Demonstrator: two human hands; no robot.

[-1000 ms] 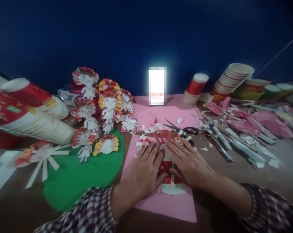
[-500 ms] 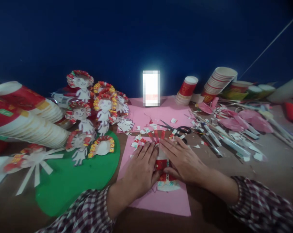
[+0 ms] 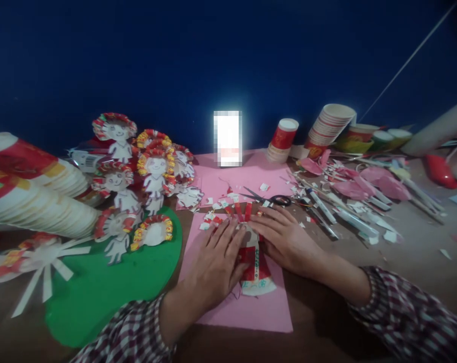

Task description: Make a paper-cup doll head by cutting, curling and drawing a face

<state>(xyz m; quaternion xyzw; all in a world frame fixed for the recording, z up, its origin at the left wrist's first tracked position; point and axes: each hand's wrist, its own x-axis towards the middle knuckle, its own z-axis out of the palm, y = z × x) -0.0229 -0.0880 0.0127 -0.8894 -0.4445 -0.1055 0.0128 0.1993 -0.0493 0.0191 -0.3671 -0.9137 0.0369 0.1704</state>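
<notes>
A flattened, cut-open paper cup [image 3: 256,272], red and white with green lettering, lies on a pink paper sheet [image 3: 247,315]. Narrow red strips [image 3: 247,209] fan out from its far end. Stretched flat, my left hand [image 3: 217,262] rests along the cup's left side, its fingertips over the strips. My right hand [image 3: 289,239] lies on the right side with straight, loosely spread fingers. Both hands press down on the cup and partly hide its strips and edges. Black-handled scissors [image 3: 268,197] lie half open just beyond my right fingers.
Paper doll figures [image 3: 156,174] with red-yellow curled rims stand left, near a green sheet [image 3: 111,297]. Stacked paper cups [image 3: 43,204] lean at far left, others [image 3: 332,123] at back right. Paper scraps and pens [image 3: 321,206] litter the right. A bright blurred screen [image 3: 227,138] stands behind.
My right hand has slid slightly outward and away from the cup's lower part, uncovering more of its lettering. My left hand stays on it. The whole view has shifted a little.
</notes>
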